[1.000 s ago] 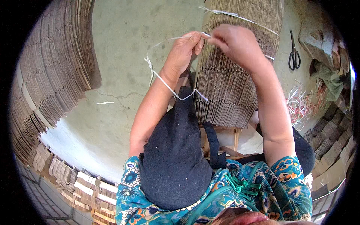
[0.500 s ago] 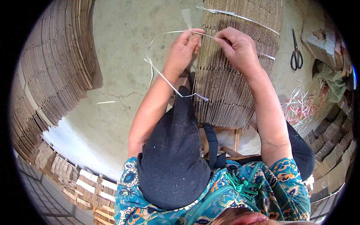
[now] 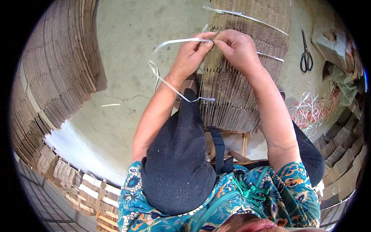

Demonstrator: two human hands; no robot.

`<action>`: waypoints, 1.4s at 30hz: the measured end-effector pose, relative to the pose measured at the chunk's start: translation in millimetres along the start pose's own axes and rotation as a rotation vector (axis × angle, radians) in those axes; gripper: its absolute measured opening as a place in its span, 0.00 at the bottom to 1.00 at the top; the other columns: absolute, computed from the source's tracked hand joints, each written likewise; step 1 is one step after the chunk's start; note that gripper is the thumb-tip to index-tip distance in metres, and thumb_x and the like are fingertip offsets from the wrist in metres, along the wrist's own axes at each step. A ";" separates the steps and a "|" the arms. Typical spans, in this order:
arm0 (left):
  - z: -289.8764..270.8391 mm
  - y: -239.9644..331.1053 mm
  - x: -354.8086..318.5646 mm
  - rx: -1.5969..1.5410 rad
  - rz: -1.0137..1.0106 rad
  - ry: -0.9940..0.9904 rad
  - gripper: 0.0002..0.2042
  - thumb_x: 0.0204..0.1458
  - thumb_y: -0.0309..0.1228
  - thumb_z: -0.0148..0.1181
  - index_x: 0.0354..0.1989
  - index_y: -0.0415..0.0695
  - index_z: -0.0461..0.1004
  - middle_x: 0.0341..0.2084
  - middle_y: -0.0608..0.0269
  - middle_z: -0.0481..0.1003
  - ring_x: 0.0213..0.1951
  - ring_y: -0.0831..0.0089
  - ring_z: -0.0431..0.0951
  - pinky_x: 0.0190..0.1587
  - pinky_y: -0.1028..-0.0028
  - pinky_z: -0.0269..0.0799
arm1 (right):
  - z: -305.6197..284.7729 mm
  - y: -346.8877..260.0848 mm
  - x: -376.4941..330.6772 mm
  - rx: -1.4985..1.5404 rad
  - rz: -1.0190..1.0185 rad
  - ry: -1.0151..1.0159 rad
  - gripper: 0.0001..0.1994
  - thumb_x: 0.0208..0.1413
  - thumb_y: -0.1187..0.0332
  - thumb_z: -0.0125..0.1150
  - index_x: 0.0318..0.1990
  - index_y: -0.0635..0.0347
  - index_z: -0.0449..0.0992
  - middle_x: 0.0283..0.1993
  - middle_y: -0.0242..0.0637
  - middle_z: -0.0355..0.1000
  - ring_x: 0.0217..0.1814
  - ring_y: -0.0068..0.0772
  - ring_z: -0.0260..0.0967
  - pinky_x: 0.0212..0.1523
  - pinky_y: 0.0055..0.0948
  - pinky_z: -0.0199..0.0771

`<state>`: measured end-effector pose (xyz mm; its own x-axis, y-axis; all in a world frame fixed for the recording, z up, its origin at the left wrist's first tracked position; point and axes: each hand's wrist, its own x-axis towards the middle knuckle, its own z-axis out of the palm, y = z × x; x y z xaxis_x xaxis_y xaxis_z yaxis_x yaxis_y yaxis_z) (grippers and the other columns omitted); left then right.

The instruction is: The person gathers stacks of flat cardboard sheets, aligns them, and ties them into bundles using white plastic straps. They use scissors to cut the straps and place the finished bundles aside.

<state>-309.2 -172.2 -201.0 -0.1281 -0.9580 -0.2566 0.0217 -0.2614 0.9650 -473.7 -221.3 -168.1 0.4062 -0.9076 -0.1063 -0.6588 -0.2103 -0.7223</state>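
Note:
A long bundle of brown corrugated cardboard pieces [image 3: 232, 85] stands on edge between my legs. Above its left edge, my left hand [image 3: 193, 52] pinches a white plastic strap [image 3: 179, 40], whose free end sticks out to the left. Fingertip to fingertip with it, my right hand [image 3: 237, 48] pinches the same strap; the exact crossing is hidden by the fingers. A band of strap [image 3: 270, 57] runs from under my right hand across the bundle. Farther off, another white strap [image 3: 255, 19] lies across the cardboard, gathered at its left end. One loose strap [image 3: 174, 89] hangs over my left knee.
Black scissors [image 3: 306, 58] lie on the floor to the right. Behind them is a tangle of white and red strap scraps [image 3: 309, 110]. Tall cardboard stacks [image 3: 58, 58] stand at the left, and more stacks [image 3: 342, 147] at the right. A short white scrap [image 3: 110, 104] rests on the floor.
My hands have come together, the right moving left to meet the left. The wide strap loop at the left is gone, and a loose end now points left from my fingers.

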 end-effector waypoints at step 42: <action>-11.7 4.7 11.9 0.312 0.282 0.013 0.06 0.51 0.23 0.55 0.37 0.40 0.74 0.29 0.62 0.75 0.29 0.71 0.75 0.34 0.76 0.71 | -16.6 -7.0 6.4 0.204 0.197 -0.050 0.10 0.55 0.66 0.51 0.36 0.63 0.74 0.24 0.42 0.73 0.26 0.35 0.72 0.30 0.31 0.70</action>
<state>-299.0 -186.3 -200.1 -0.1472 -0.9889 0.0218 -0.2470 0.0581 0.9673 -476.9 -231.7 -152.4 0.3174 -0.9034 -0.2883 -0.5889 0.0505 -0.8066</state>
